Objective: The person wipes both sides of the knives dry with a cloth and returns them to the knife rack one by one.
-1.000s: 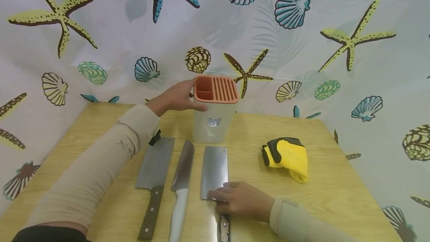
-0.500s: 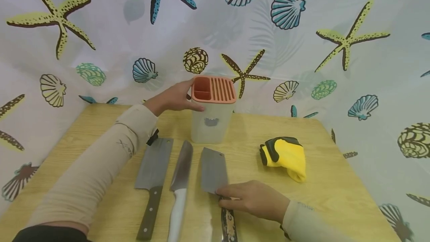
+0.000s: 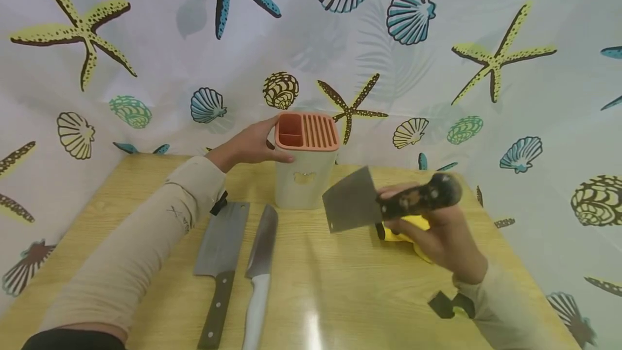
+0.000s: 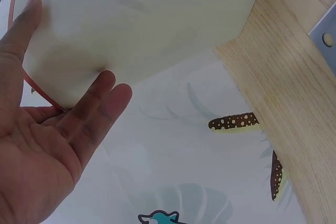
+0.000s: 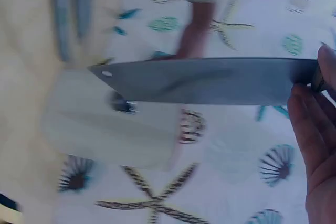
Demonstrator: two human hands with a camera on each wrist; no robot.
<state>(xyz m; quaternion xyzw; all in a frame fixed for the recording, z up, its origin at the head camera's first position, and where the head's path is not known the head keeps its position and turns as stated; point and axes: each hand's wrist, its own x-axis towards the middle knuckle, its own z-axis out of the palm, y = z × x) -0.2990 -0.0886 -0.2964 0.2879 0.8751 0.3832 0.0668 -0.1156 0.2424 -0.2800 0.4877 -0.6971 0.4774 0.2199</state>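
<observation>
My left hand holds the upper left side of a whitish knife holder with an orange slotted lid, thumb in front and fingers behind. In the left wrist view, the thumb and fingertips touch its walls. My right hand grips a small cleaver by its dark, worn handle, up off the table. Its blade points left towards the holder, lower than the lid and apart from it in the head view. The right wrist view shows the blade in front of the holder.
On the wooden table lie a large cleaver with a brown handle and a chef's knife with a white handle. Partly hidden behind my right hand is a yellow and black glove. A patterned curtain hangs behind.
My right hand has lifted the small cleaver off the table, moved right and up, and turned its blade leftward. My left hand stays on the knife holder.
</observation>
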